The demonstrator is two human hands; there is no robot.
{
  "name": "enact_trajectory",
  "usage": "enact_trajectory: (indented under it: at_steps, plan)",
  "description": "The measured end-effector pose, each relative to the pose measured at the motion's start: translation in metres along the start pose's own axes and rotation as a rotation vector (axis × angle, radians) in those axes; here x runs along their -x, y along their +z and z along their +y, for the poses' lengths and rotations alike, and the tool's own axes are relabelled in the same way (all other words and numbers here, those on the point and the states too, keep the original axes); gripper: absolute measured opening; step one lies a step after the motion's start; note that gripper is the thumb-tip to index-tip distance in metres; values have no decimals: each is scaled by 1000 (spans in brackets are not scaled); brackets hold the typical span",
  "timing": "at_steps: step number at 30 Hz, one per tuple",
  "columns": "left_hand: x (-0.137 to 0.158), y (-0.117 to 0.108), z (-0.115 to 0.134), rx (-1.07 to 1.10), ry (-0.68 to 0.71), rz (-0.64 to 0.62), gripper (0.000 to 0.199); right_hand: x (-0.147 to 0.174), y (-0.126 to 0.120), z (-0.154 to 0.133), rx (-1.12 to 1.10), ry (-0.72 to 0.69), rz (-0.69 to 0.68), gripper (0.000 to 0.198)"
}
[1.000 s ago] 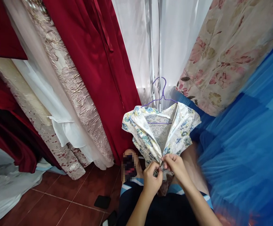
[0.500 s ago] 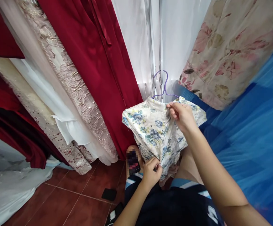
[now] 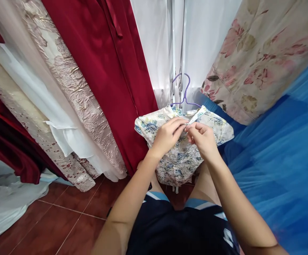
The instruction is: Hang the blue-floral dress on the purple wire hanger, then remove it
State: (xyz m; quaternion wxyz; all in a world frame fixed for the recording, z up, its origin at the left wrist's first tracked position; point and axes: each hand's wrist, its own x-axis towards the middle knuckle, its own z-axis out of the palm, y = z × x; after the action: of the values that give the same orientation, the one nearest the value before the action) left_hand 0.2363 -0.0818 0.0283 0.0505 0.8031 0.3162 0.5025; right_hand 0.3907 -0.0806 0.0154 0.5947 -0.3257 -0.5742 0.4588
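A white blouse (image 3: 180, 156) with blue and yellow flowers hangs in front of me on a purple hanger (image 3: 186, 92). My left hand (image 3: 171, 134) pinches the edge of its collar at the front of the neck. Right beside it, fingertips nearly touching, my right hand (image 3: 201, 137) grips the same collar edge, with fingers curled. From the pinched spot the collar band (image 3: 198, 114) runs up toward the right shoulder. Whatever small part lies between the fingertips is hidden.
Behind the hanger are white cloth (image 3: 154, 42) and thin metal bars (image 3: 182, 46). A dark red garment (image 3: 103, 71) and a textured pink one (image 3: 82, 102) hang at left. Floral cloth (image 3: 260, 60) and blue tulle (image 3: 281, 159) hang at right. Red tiles (image 3: 55, 219) cover the floor.
My left hand has risen from the blouse's lower front to the collar, meeting my right hand. The collar edge is now pulled forward, and the lower front has dropped. The view has shifted slightly.
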Motion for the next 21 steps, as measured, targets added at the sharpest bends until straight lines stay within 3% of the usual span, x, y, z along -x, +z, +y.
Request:
enact_trajectory:
  at_steps: [2, 5, 9, 13, 15, 18, 21]
  plan:
    - [-15, -4, -3, -65, 51, -94, 24, -6, -3, 3, 39, -3, -3, 21]
    - [-24, -6, -8, -145, 99, -61, 20, -13, -4, 12, 104, 3, -2, 22]
    - [-28, -11, -8, -165, 63, 131, 13, -11, -1, 26, 194, 8, 0, 22]
    - [-35, -34, -13, -153, -56, 388, 13, 2, -3, 46, 257, 94, -67, 27]
    - [-36, -52, -28, -117, -95, 490, 13, 10, -6, 54, 265, 127, -78, 30]
    - [-28, -78, -70, 10, -169, 662, 13, 22, -11, 59, 221, 140, -106, 30]
    - [-9, -87, -117, 229, -362, 894, 10, 28, -11, 58, 183, 129, -141, 24]
